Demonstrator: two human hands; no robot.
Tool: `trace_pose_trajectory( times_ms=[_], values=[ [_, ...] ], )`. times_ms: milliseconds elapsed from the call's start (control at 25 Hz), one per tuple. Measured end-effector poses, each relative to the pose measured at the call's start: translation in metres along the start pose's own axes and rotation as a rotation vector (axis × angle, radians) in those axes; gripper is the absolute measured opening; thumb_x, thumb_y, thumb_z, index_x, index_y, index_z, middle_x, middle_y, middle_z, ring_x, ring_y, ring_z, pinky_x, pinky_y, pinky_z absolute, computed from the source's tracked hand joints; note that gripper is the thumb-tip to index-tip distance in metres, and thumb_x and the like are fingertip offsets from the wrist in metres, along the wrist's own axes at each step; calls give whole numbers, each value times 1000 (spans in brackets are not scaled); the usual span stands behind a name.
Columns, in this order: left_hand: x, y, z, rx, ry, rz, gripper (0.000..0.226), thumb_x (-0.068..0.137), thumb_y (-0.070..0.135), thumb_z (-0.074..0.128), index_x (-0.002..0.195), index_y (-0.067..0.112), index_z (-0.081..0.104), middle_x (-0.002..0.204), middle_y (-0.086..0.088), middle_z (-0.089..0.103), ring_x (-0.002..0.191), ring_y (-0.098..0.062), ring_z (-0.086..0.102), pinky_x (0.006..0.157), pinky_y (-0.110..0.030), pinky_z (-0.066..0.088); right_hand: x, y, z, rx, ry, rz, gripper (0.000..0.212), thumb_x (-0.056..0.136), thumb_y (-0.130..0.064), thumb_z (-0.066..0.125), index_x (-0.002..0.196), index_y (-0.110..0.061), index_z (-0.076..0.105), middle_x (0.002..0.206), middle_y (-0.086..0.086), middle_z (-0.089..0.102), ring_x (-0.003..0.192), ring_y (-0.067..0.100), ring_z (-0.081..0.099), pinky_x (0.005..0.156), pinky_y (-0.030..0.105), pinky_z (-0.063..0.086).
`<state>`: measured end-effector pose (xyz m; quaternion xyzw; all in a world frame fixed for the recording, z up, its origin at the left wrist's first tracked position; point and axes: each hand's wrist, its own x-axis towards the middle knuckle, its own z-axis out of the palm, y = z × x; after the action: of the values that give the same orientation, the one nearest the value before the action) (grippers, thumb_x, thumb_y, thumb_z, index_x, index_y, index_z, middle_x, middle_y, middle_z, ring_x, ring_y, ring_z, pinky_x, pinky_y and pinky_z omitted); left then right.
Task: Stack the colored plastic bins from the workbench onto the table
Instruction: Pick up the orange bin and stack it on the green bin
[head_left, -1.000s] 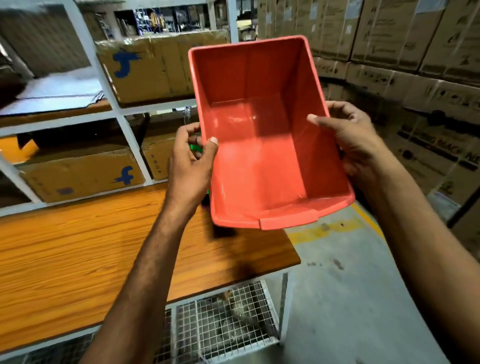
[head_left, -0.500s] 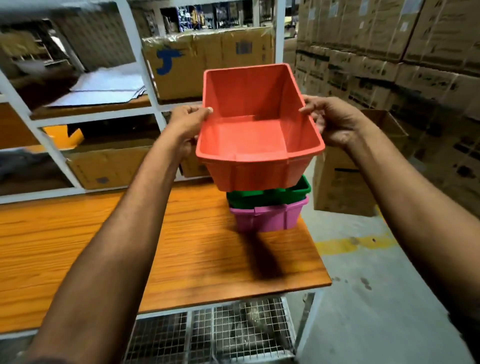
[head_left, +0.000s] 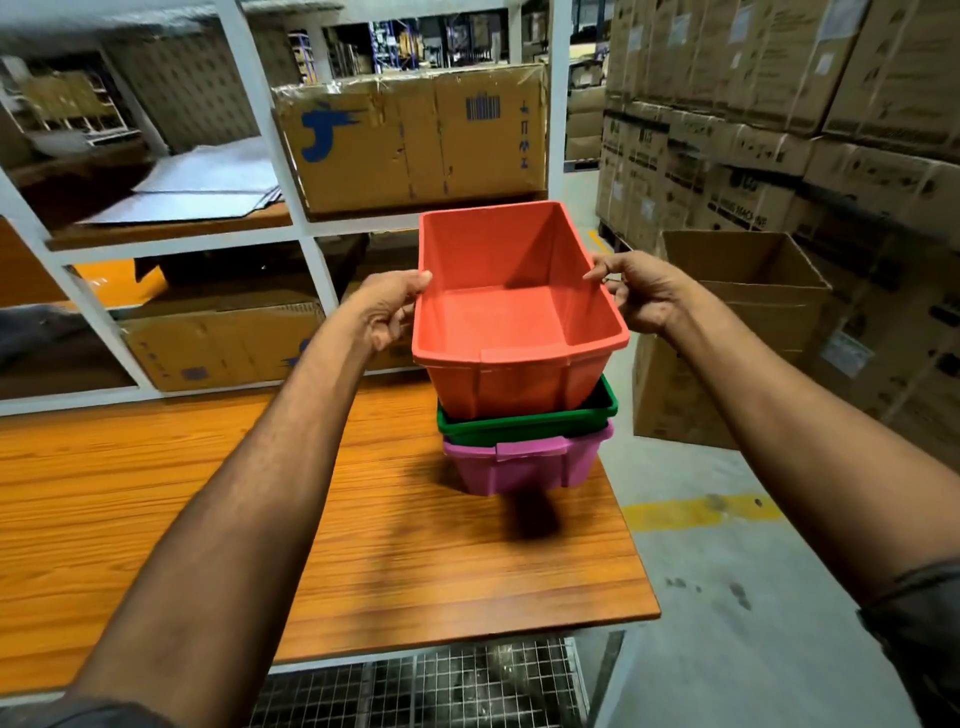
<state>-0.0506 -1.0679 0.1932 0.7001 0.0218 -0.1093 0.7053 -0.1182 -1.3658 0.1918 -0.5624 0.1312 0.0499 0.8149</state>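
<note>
An orange-red plastic bin (head_left: 511, 322) sits upright with its base inside a green bin (head_left: 524, 423), which is nested in a pink bin (head_left: 519, 465). This stack stands near the right end of the wooden table (head_left: 260, 519). My left hand (head_left: 387, 306) grips the red bin's left rim, thumb over the edge. On the opposite rim, my right hand (head_left: 641, 293) holds on with its fingertips. Most of the green bin is hidden by the red one.
White shelving (head_left: 291, 228) behind the table holds cardboard boxes (head_left: 415, 140) and flat sheets. An open cardboard box (head_left: 737, 332) stands on the floor to the right, with stacked cartons behind it. A yellow floor line (head_left: 701, 512) runs beside the table. Wire mesh lies under the table.
The red bin went from tilted and raised to level, then came down into the green bin. Both hands stayed on its rims.
</note>
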Motion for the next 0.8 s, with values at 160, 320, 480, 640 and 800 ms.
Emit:
trace_pose_trajectory(
  times_ms=[160, 320, 480, 640, 800],
  values=[
    [2, -16, 1, -16, -16, -49, 21, 101, 14, 59, 120, 12, 68, 89, -1, 74, 74, -9, 69, 65, -24, 62, 16, 14, -9, -23, 63, 59, 41, 84, 6, 48, 74, -21, 78, 78, -1, 64, 57, 6, 46, 32, 8, 28],
    [12, -27, 0, 30, 4, -117, 23, 101, 17, 60, 120, 5, 67, 57, 4, 71, 35, -3, 50, 58, -20, 49, 24, 23, -15, -30, 102, 112, 24, 71, 6, 61, 81, -15, 65, 81, 3, 62, 59, 10, 54, 55, 18, 36],
    [12, -33, 6, 13, 8, -154, 14, 100, 11, 61, 110, 4, 66, 67, -1, 73, 56, -7, 65, 61, -24, 61, 30, 32, -22, -44, 142, 156, 30, 65, 2, 62, 91, -12, 62, 91, 7, 64, 74, 20, 65, 82, 25, 40],
    [12, -42, 9, 79, 25, -205, 15, 99, 10, 62, 112, 7, 66, 92, -5, 69, 82, -14, 69, 63, -29, 62, 28, 40, -21, -40, 125, 174, 26, 72, 8, 64, 92, -10, 61, 88, 8, 65, 76, 20, 64, 94, 26, 52],
    [12, -47, 9, 77, 25, -259, 6, 100, 13, 60, 105, 10, 63, 89, -2, 67, 78, -13, 67, 55, -28, 61, 26, 40, -20, -80, 109, 226, 29, 73, 6, 65, 98, -8, 61, 94, 10, 66, 85, 23, 67, 102, 37, 54]
  ],
)
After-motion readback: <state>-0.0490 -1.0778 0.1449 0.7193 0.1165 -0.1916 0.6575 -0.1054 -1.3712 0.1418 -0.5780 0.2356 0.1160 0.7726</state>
